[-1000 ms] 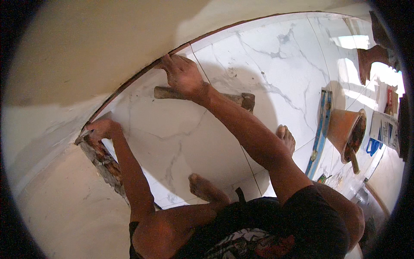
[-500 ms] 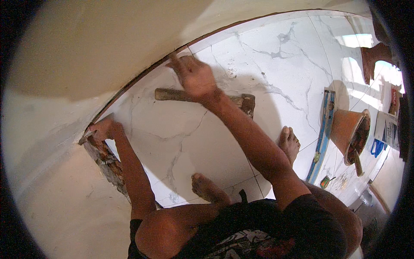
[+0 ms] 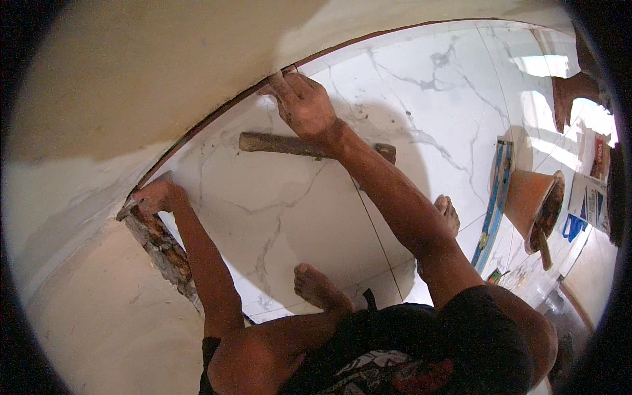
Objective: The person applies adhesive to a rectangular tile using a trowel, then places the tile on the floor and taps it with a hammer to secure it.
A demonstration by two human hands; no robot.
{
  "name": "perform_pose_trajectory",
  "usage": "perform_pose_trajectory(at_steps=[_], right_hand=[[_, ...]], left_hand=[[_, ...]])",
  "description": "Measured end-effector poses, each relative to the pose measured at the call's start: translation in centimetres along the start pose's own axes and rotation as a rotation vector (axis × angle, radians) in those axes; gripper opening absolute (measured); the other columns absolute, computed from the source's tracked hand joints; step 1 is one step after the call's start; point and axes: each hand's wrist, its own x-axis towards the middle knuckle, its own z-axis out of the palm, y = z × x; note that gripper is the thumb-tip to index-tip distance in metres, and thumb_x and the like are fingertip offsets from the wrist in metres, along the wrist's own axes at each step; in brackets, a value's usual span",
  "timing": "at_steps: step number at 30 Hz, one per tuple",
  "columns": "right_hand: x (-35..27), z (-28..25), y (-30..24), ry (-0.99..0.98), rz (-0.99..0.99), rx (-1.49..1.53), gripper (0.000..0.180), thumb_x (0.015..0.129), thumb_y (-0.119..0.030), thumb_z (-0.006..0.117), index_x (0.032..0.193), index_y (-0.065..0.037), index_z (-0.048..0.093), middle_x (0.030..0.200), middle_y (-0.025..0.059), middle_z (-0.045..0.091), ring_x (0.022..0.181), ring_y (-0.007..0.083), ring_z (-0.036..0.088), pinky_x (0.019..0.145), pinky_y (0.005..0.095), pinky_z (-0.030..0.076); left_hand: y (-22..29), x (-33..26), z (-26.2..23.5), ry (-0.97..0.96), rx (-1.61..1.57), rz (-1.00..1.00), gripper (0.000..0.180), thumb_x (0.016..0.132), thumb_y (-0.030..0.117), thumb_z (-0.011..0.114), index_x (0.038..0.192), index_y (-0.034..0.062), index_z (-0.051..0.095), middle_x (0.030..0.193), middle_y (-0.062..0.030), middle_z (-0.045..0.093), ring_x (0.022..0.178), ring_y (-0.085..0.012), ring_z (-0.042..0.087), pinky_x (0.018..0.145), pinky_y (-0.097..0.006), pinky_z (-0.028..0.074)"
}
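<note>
A large white marble-patterned tile (image 3: 224, 217) lies on the floor in front of me. At its far left corner, beside the wall, my left hand (image 3: 160, 197) is closed over the edge, with its fingertips partly hidden. My right hand (image 3: 306, 108) reaches to the tile's far edge along the wall, holding nothing, its fingers stretched toward the narrow gap there. Under my right wrist lies a mallet with a wooden handle (image 3: 273, 143). Its head (image 3: 386, 153) shows to the right of my forearm, which hides the part between.
Rough broken masonry (image 3: 161, 247) runs along the left of the tile, below the cream wall (image 3: 131, 85). To the right are a blue spirit level (image 3: 492, 204), an orange bucket (image 3: 526, 204) with a tool handle sticking out, and a tape measure (image 3: 495, 276). My bare feet (image 3: 319, 288) rest on the tiles.
My right hand's fingers, blurred before, now rest more steadily at the wall edge. My right forearm covers more of the mallet's head. The left hand stays at the corner.
</note>
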Motion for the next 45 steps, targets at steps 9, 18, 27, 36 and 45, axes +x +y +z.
perform_pose_trajectory(at_steps=[9, 18, 27, 36, 45], right_hand=[[0.6, 0.3, 0.0, 0.128, -0.09, 0.072, 0.075, 0.073, 0.008, 0.068, 0.141, 0.007, 0.037, 0.094, 0.016, 0.067, 0.08, 0.0321, 0.064, 0.07, 0.0447, 0.058], [0.3, 0.9, -0.2, 0.109, -0.022, 0.073, 0.094, 0.071, 0.009, 0.065, 0.152, 0.002, 0.02, 0.094, 0.0117, 0.07, 0.084, 0.03, 0.066, 0.069, 0.0423, 0.057], [0.4, 1.4, 0.1, 0.148, -0.04, 0.116, 0.1, 0.072, 0.01, 0.065, 0.155, -0.004, 0.012, 0.098, 0.0123, 0.071, 0.084, 0.0294, 0.067, 0.068, 0.0413, 0.059], [0.7, 1.1, -0.1, 0.209, -0.058, 0.114, 0.095, 0.07, 0.01, 0.066, 0.153, -0.004, 0.021, 0.095, 0.0133, 0.068, 0.082, 0.0311, 0.066, 0.068, 0.0413, 0.059], [0.5, 0.7, -0.7, 0.147, 0.004, 0.146, 0.089, 0.075, 0.008, 0.065, 0.152, -0.003, 0.022, 0.097, 0.0124, 0.07, 0.084, 0.0328, 0.066, 0.069, 0.043, 0.057]], left_hand=[[-1.4, 1.2, 0.5, -0.009, 0.128, 0.099, 0.073, 0.099, 0.053, 0.039, 0.126, -0.0149, 0.039, 0.125, -0.0376, 0.048, 0.108, -0.0472, 0.055, 0.088, -0.055, 0.049], [-1.3, 1.4, 0.8, -0.024, 0.163, 0.15, 0.07, 0.099, 0.049, 0.043, 0.127, -0.015, 0.04, 0.125, -0.0376, 0.048, 0.109, -0.0472, 0.055, 0.09, -0.055, 0.047], [-1.1, 1.6, 1.1, -0.019, 0.194, 0.186, 0.067, 0.099, 0.046, 0.046, 0.128, -0.0151, 0.04, 0.124, -0.0375, 0.049, 0.109, -0.0472, 0.054, 0.092, -0.054, 0.046], [-1.2, 1.6, 0.9, -0.022, 0.207, 0.21, 0.065, 0.099, 0.042, 0.05, 0.129, -0.0151, 0.041, 0.124, -0.0375, 0.05, 0.11, -0.0473, 0.053, 0.094, -0.054, 0.044], [-0.9, -0.8, -0.1, 0.05, 0.264, 0.336, 0.063, 0.099, 0.038, 0.054, 0.13, -0.0152, 0.042, 0.123, -0.0374, 0.051, 0.11, -0.0473, 0.052, 0.096, -0.053, 0.043]])
